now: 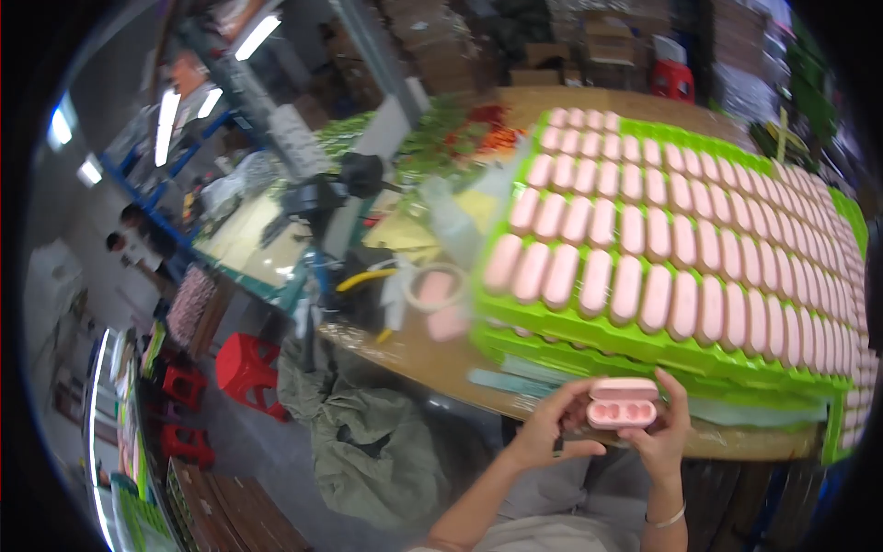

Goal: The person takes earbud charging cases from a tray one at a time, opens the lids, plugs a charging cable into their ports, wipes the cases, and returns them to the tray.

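Observation:
Between my two hands, in front of the table's near edge, is a small pink case (623, 405) with its lid raised, showing round hollows inside. My left hand (557, 425) has its fingers at the case's left side, thumb stretched out below. My right hand (664, 425) grips the right side, with a bracelet on that wrist. Just beyond the case stands a green tray (635, 345) filled with rows of pink oblong cases (655, 299), stacked on another green tray.
On the table (395, 354) left of the trays lie a tape roll (434, 287), pink pieces (448, 322) and a yellow-handled tool (366, 278). Red stools (248, 368) stand at the left, near a grey-green cloth (368, 442). Two people (147, 244) are far left.

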